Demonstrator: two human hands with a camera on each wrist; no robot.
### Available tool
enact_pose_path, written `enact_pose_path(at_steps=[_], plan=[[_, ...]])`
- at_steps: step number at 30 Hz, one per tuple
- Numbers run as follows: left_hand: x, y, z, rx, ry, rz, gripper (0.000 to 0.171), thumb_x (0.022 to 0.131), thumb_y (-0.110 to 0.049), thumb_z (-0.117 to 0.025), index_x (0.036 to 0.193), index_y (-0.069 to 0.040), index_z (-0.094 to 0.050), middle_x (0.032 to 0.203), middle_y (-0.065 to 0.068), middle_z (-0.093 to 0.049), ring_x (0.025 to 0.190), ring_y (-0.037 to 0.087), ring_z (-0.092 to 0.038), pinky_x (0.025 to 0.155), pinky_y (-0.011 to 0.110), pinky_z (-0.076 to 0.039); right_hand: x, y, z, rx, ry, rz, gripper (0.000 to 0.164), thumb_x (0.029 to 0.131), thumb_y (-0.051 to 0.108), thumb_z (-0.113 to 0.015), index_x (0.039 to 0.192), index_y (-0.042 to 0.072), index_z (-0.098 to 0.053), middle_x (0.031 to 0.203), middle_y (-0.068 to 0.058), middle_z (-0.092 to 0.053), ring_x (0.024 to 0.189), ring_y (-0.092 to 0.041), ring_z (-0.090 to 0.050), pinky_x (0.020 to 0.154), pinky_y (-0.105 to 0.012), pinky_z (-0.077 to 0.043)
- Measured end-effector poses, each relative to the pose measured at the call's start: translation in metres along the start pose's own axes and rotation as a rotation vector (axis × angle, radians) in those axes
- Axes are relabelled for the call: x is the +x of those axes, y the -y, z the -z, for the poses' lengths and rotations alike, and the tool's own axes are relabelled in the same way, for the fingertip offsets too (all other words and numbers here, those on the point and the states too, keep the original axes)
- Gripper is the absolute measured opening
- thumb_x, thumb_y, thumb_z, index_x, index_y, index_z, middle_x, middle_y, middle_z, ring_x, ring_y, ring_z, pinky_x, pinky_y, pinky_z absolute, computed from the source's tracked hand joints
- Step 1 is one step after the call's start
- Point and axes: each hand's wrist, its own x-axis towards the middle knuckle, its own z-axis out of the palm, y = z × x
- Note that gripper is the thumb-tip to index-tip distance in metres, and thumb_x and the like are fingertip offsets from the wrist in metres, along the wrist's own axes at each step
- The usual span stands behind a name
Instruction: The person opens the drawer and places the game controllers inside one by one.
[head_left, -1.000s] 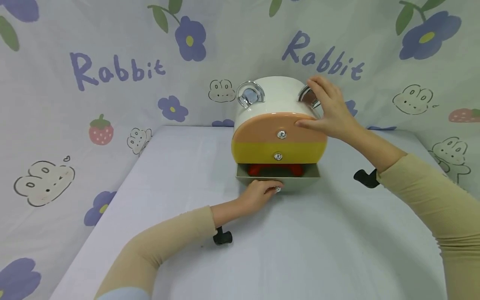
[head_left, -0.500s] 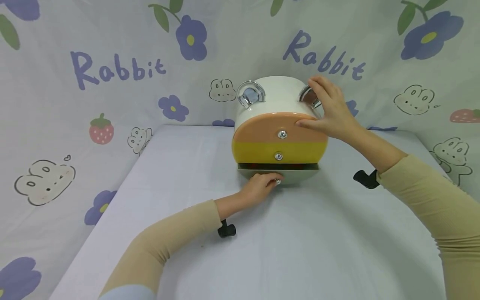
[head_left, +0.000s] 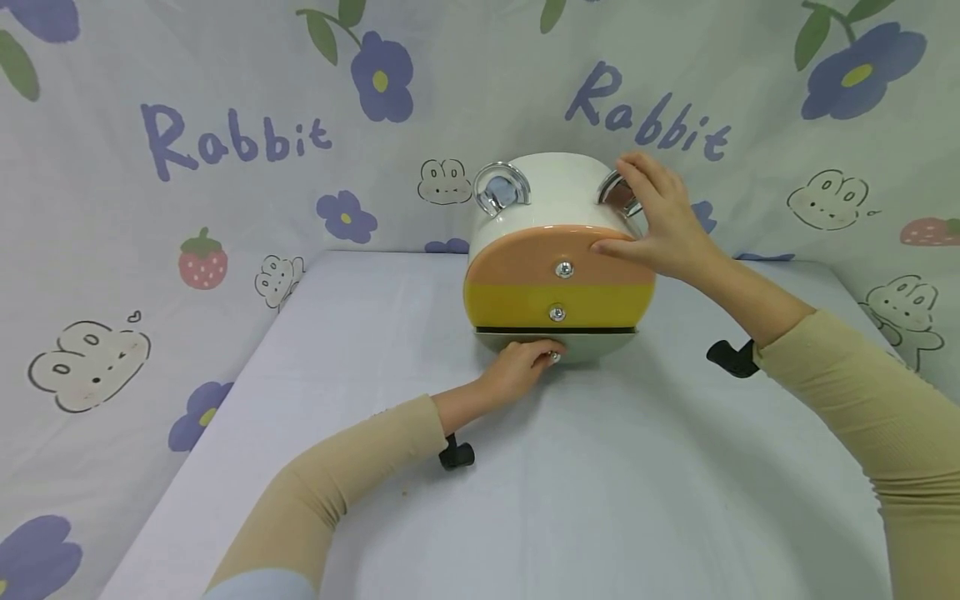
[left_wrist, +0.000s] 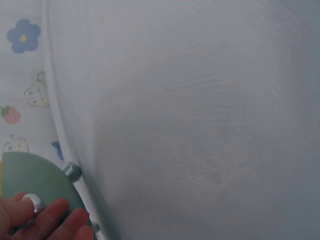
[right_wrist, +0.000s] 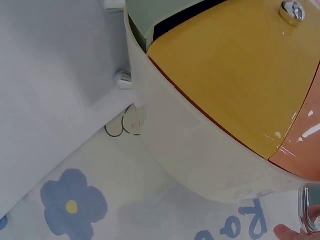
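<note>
A small rounded drawer box (head_left: 555, 196) with a white shell and two chrome ear-like arches stands toward the back of the table. Its orange upper drawer (head_left: 517, 260) and yellow middle drawer (head_left: 510, 305) are flush. The pale green bottom drawer (head_left: 592, 348) juts out slightly, a thin dark gap showing above it. My left hand (head_left: 513, 372) pinches that drawer's round silver knob (left_wrist: 33, 202). My right hand (head_left: 667, 221) holds the box's upper right corner, thumb on the orange front and fingers at the right chrome arch (head_left: 617, 192). The bottom drawer's inside is hidden.
The box stands on short feet (right_wrist: 123, 80) on a white-covered table (head_left: 637, 500). Behind it hangs a cloth (head_left: 247, 75) printed with rabbits and flowers. Black wrist mounts stick out below both forearms.
My left hand has pushed the green bottom drawer inward, narrowing its opening to a slit and covering the red thing that showed inside. My right hand has stayed in place.
</note>
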Motion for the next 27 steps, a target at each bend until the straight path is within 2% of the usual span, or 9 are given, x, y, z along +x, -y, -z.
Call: enact_pose_path(at_steps=[10,20,27], plan=[[0.0008,-0.0017,0.0011,0.043,-0.014,-0.021,0.022,0.092,-0.009,-0.053,0.112,-0.012,-0.062,0.108,0.001,-0.066,0.101,0.013,-0.061,0.085,0.024,-0.047,0.0014,0.0029,0.0021,-0.002,-0.01,-0.013,0.089,0.069,0.04,-0.078,0.135,-0.003,-0.036,0.139,-0.021,-0.032,0.131,-0.034,-0.025,0.107,-0.053,-0.014],[0.0042,-0.0008,0.0003,0.05,-0.015,0.008,0.022,0.092,-0.009,-0.053,0.112,-0.012,-0.063,0.109,0.001,-0.066,0.102,0.012,-0.061,0.086,0.025,-0.047,0.0029,0.0038,0.0039,-0.008,-0.008,-0.014,0.084,0.067,0.025,-0.081,0.134,-0.002,-0.039,0.136,-0.019,-0.036,0.128,-0.033,-0.029,0.105,-0.053,-0.018],[0.0059,-0.0003,0.0003,0.037,-0.011,0.02,0.022,0.092,-0.009,-0.053,0.112,-0.012,-0.063,0.109,0.001,-0.066,0.102,0.012,-0.06,0.086,0.025,-0.047,0.0028,0.004,0.004,-0.009,-0.004,-0.025,0.084,0.066,0.022,-0.081,0.134,-0.002,-0.039,0.137,-0.018,-0.036,0.128,-0.032,-0.029,0.105,-0.053,-0.018]])
